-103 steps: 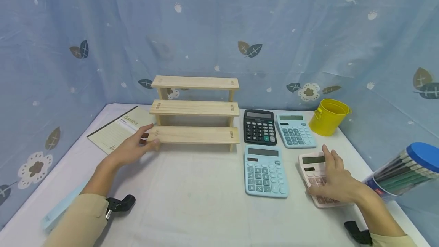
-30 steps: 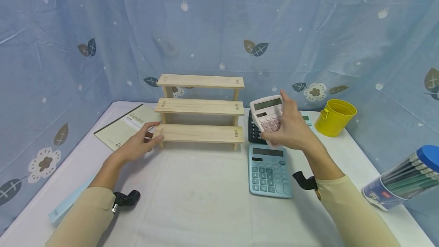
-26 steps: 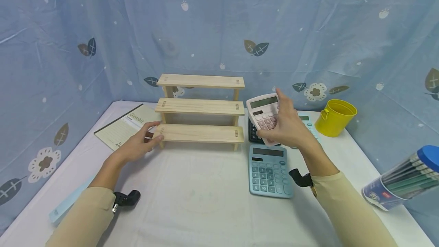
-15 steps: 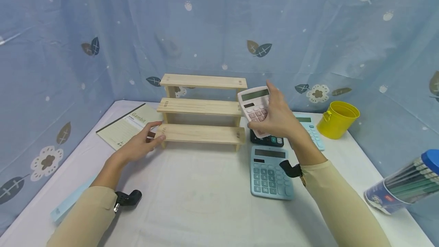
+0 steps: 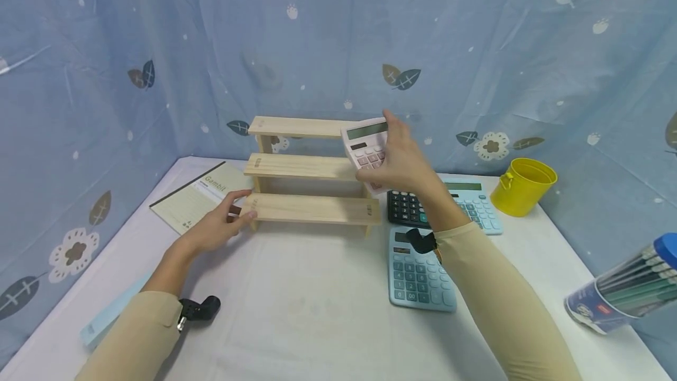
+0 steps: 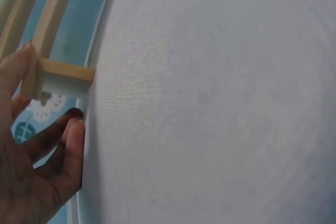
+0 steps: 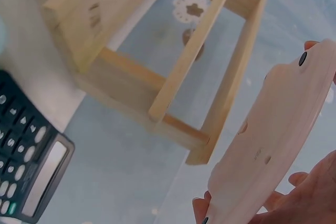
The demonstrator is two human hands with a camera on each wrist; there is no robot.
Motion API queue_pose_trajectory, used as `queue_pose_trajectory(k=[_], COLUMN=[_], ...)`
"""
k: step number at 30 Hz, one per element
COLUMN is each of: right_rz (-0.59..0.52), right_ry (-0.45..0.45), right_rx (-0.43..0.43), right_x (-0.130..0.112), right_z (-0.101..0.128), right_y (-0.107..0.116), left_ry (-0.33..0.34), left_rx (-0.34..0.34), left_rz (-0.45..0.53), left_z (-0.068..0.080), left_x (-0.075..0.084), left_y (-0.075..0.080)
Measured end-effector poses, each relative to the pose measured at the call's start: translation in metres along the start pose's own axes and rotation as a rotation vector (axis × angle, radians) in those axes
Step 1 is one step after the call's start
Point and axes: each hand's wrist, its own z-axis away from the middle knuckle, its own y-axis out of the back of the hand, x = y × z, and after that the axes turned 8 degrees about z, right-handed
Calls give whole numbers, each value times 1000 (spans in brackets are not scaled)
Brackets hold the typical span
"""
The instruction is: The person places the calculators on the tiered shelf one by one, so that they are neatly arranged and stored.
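My right hand (image 5: 404,163) grips a pale pink calculator (image 5: 365,146) by its right edge, tilted up in front of the right ends of the upper and middle steps of a three-step wooden shelf (image 5: 317,209). In the right wrist view the pink calculator's underside (image 7: 278,129) shows, raised beside the shelf's side frame. My left hand (image 5: 218,225) pinches the left end of the bottom step, thumb at the front edge. Its lower fingers (image 6: 73,150) curl close to the tabletop in the left wrist view.
Right of the shelf lie a black calculator (image 5: 404,207) and two light blue calculators, one nearer (image 5: 420,284) and one farther (image 5: 476,207). A yellow bucket (image 5: 520,190) and a pencil tub (image 5: 600,304) stand at the right. A notepad (image 5: 195,196) lies at the left, a light blue box (image 5: 108,316) nearer.
My right hand has lifted the pink calculator off the table at the right and carried it left and up to the shelf. My left hand stays at the bottom step's end.
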Motion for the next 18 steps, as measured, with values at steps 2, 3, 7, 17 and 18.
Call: queue_pose_trajectory(k=[2,3,7,17,18], right_rz=[-1,-5,-13,-17,-20], right_ry=[-5,-7,-8,-28,-34], right_rx=[1,3,18,22,20], right_x=[-6,-9,-18,-39,-40], right_z=[-4,-7,-17,-43,-45], right_y=[-2,-2,-4,-11,-13], left_ry=[3,2,4,11,14], left_rx=[3,2,0,3,5], left_rz=[6,11,24,25,28], left_z=[0,-1,-2,-1,-2], left_x=[-2,-4,-4,-4,-4], left_y=[0,0,0,0,-1])
